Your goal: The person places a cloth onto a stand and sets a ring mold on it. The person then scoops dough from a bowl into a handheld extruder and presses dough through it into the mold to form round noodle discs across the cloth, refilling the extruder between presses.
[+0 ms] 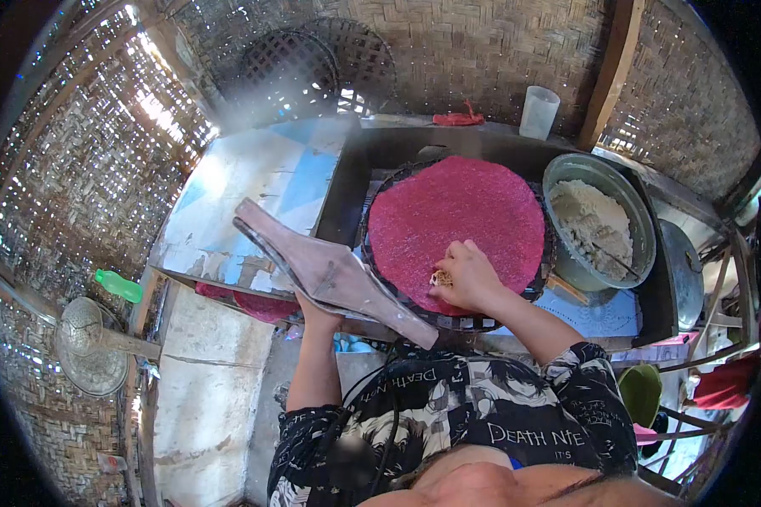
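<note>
My left hand (317, 316) holds up a flat pinkish-brown wooden board (334, 275), wide in the middle with a narrow handle at each end. The board tilts down toward the right, and its underside hides most of those fingers. My right hand (472, 279) is closed on a small tan, rough-textured piece (440, 278), whose exact kind I cannot make out. It is over the near part of a round, bright pink grainy layer (461, 215). That layer lies on a dark woven round tray (375, 253) inside a dark-walled wooden trough.
Right of the tray stands a large bucket (558, 245) holding pale, crumbly flour-like matter (590, 218). A translucent cup (539, 112) and a red plastic scrap (459, 118) sit on the back ledge. A blue-and-white worn tabletop (254, 182) lies left. Woven walls enclose the space.
</note>
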### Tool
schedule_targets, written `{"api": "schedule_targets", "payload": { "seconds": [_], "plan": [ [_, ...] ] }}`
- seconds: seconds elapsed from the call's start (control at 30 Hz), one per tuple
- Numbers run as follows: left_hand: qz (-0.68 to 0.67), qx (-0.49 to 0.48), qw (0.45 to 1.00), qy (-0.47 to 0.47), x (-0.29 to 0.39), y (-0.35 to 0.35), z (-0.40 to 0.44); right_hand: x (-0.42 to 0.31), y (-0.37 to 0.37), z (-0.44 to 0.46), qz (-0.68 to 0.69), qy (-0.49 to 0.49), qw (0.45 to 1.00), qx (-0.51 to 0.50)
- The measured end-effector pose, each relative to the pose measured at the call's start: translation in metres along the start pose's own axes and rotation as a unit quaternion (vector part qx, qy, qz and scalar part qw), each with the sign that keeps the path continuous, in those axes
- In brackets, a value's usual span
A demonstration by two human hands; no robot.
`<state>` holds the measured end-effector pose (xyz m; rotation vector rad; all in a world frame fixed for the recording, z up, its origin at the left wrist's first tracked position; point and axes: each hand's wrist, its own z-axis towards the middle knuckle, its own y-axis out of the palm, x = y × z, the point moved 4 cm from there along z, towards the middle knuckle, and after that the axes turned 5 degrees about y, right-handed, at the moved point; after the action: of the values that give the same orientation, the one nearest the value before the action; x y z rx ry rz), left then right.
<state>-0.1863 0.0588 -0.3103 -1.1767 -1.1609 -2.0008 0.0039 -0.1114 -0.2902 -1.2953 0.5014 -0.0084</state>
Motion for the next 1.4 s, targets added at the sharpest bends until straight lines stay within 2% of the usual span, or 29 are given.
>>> {"api": "schedule_targets", "payload": {
  "seconds": [0.1, 0.37, 0.43, 0.57, 0.63, 0.7, 0.77, 0.83, 0.87, 0.9, 0.93, 0.97, 1.0, 1.03, 1.07, 1.17, 1.23, 1.3, 1.33, 1.37, 1.4],
  "plan": [
    [-0.024, -0.016, 0.998, 0.049, -0.007, -0.014, 0.003, 0.005, 0.010, 0.003, 0.008, -0.006, 1.000, 0.022],
    [0.191, -0.079, 0.969, 0.139, -0.022, -0.025, 0.008, 0.013, 0.020, 0.008, 0.089, -0.019, 0.995, 0.044],
    [0.174, -0.093, 0.973, 0.124, -0.022, -0.023, 0.009, 0.024, 0.011, 0.010, 0.170, 0.048, 0.984, 0.039],
    [0.027, -0.095, 0.995, -0.001, -0.020, -0.019, 0.011, 0.040, -0.019, 0.004, 0.297, 0.122, 0.946, 0.040],
    [0.021, -0.095, 0.995, -0.027, -0.018, -0.016, 0.012, 0.045, -0.044, -0.004, 0.314, 0.109, 0.939, 0.085],
    [0.072, -0.110, 0.991, -0.016, -0.017, -0.013, 0.016, 0.065, -0.075, -0.013, 0.312, 0.109, 0.933, 0.145],
    [0.100, -0.131, 0.986, 0.016, -0.019, -0.005, 0.021, 0.104, -0.105, -0.026, 0.350, 0.171, 0.896, 0.215],
    [0.188, -0.173, 0.962, 0.096, 0.016, 0.022, 0.020, 0.138, -0.143, -0.047, 0.399, 0.273, 0.829, 0.282],
    [0.160, -0.191, 0.963, 0.105, 0.035, 0.044, 0.019, 0.175, -0.150, -0.059, 0.350, 0.314, 0.819, 0.329],
    [0.198, -0.229, 0.943, 0.138, 0.037, 0.057, 0.024, 0.223, -0.146, -0.073, 0.299, 0.353, 0.805, 0.371],
    [0.237, -0.262, 0.920, 0.171, 0.039, 0.067, 0.026, 0.278, -0.131, -0.083, 0.150, 0.410, 0.851, 0.291],
    [0.275, -0.292, 0.893, 0.205, 0.041, 0.075, 0.029, 0.314, -0.121, -0.094, -0.002, 0.455, 0.868, 0.198],
    [0.348, -0.295, 0.856, 0.244, 0.037, 0.086, 0.032, 0.316, -0.124, -0.103, -0.032, 0.445, 0.875, 0.189],
    [0.367, -0.307, 0.832, 0.282, 0.035, 0.101, 0.035, 0.312, -0.124, -0.110, -0.060, 0.434, 0.880, 0.181],
    [0.427, -0.326, 0.798, 0.274, 0.033, 0.116, 0.036, 0.309, -0.127, -0.112, -0.088, 0.422, 0.886, 0.171],
    [0.533, -0.378, 0.709, 0.267, 0.038, 0.174, 0.030, 0.234, -0.164, -0.083, 0.057, 0.354, 0.898, 0.257],
    [0.449, -0.397, 0.692, 0.402, 0.035, 0.212, 0.016, 0.149, -0.185, -0.051, 0.130, 0.244, 0.916, 0.289],
    [0.433, -0.383, 0.642, 0.503, 0.019, 0.247, 0.000, 0.068, -0.202, -0.032, 0.076, 0.131, 0.945, 0.289],
    [0.422, -0.373, 0.615, 0.552, 0.016, 0.262, -0.008, 0.044, -0.206, -0.028, 0.070, 0.153, 0.946, 0.278],
    [0.408, -0.382, 0.623, 0.547, 0.016, 0.275, -0.014, 0.028, -0.208, -0.026, 0.065, 0.176, 0.945, 0.267],
    [0.396, -0.391, 0.629, 0.543, 0.018, 0.288, -0.020, 0.019, -0.212, -0.028, 0.029, 0.179, 0.934, 0.306]
  ]
}}
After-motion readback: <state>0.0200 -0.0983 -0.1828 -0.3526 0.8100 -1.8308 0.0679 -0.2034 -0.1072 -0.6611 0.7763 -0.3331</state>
